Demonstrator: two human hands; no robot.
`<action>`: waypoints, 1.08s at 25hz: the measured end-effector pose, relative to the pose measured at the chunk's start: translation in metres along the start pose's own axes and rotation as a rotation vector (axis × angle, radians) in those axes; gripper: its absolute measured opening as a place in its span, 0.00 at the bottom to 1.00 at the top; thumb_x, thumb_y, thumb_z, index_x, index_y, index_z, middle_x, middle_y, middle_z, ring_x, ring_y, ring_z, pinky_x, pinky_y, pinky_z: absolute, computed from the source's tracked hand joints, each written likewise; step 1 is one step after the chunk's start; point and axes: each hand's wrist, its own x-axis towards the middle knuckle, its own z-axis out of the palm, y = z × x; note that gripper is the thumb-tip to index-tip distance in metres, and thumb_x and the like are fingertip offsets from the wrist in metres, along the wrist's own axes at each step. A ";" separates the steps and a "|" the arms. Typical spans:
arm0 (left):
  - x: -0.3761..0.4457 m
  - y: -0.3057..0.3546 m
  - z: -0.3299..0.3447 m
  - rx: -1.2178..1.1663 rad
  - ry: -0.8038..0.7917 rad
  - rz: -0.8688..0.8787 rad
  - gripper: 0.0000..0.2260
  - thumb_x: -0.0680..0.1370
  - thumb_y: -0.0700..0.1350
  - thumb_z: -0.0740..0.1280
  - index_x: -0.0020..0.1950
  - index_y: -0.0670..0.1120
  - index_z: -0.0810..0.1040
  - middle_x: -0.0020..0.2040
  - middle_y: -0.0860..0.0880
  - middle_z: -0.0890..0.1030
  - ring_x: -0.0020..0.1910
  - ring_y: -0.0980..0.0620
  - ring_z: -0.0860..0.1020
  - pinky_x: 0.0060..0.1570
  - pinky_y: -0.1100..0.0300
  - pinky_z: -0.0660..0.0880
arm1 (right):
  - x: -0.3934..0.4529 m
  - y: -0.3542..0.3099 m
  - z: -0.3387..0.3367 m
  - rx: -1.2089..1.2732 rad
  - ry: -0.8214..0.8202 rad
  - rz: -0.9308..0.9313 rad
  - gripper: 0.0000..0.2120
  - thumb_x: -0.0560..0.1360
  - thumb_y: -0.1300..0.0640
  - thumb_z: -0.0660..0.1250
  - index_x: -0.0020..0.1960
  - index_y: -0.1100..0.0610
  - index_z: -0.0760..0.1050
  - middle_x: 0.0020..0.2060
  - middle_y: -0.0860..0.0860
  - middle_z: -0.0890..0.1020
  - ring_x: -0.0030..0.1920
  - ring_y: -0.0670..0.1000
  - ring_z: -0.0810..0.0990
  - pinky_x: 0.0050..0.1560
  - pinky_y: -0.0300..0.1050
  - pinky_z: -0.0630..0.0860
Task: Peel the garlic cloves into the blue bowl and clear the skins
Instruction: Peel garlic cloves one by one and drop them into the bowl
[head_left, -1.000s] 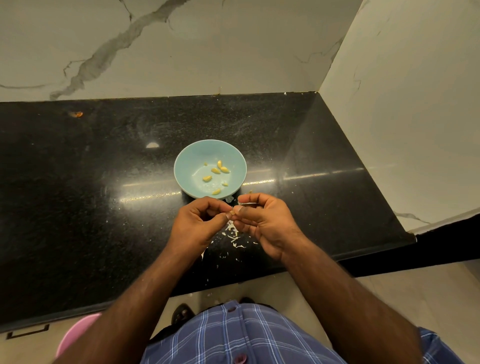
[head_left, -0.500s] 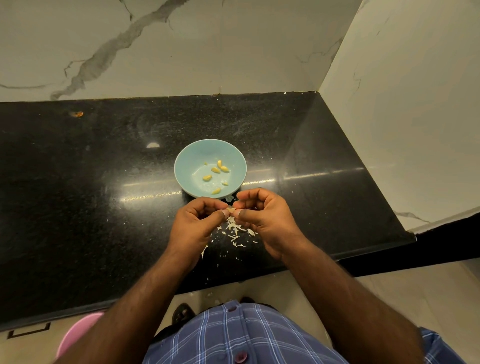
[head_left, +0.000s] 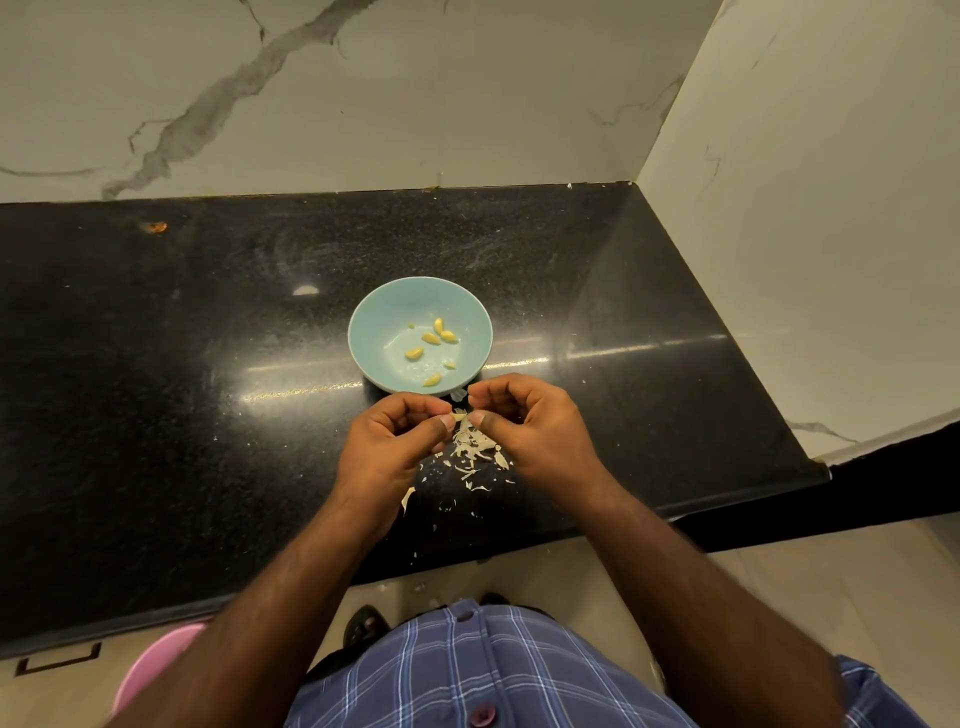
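Garlic clove (head_left: 459, 416), long axis left-right, pinched between both hands' (head_left: 470, 415) curled fingertips above skins (head_left: 475, 447).

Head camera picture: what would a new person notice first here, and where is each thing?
First, the blue bowl in the middle of the black counter, with a few peeled yellow cloves inside. Just in front of it, the left hand and right hand meet and pinch a small garlic clove between their fingertips. Under them, pale skins lie scattered near the counter's front edge.
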 end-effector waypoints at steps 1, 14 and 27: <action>0.001 -0.001 -0.001 -0.002 0.002 -0.001 0.05 0.76 0.34 0.73 0.47 0.43 0.84 0.39 0.46 0.84 0.39 0.53 0.80 0.45 0.58 0.78 | 0.000 0.001 0.001 -0.042 0.026 -0.013 0.11 0.75 0.63 0.75 0.55 0.53 0.83 0.46 0.46 0.86 0.49 0.42 0.85 0.55 0.43 0.83; 0.003 -0.003 -0.011 0.190 -0.001 0.033 0.03 0.79 0.40 0.71 0.51 0.45 0.84 0.40 0.45 0.86 0.39 0.52 0.84 0.42 0.56 0.79 | 0.002 -0.004 0.006 -0.262 -0.035 0.010 0.05 0.75 0.54 0.75 0.51 0.51 0.86 0.42 0.43 0.87 0.44 0.38 0.84 0.50 0.39 0.80; 0.003 0.005 -0.046 0.782 0.057 0.063 0.06 0.81 0.51 0.69 0.56 0.59 0.83 0.45 0.61 0.85 0.47 0.61 0.82 0.52 0.55 0.79 | 0.056 -0.024 0.016 -0.462 0.028 -0.002 0.03 0.75 0.55 0.75 0.48 0.51 0.82 0.40 0.43 0.82 0.41 0.42 0.79 0.40 0.36 0.74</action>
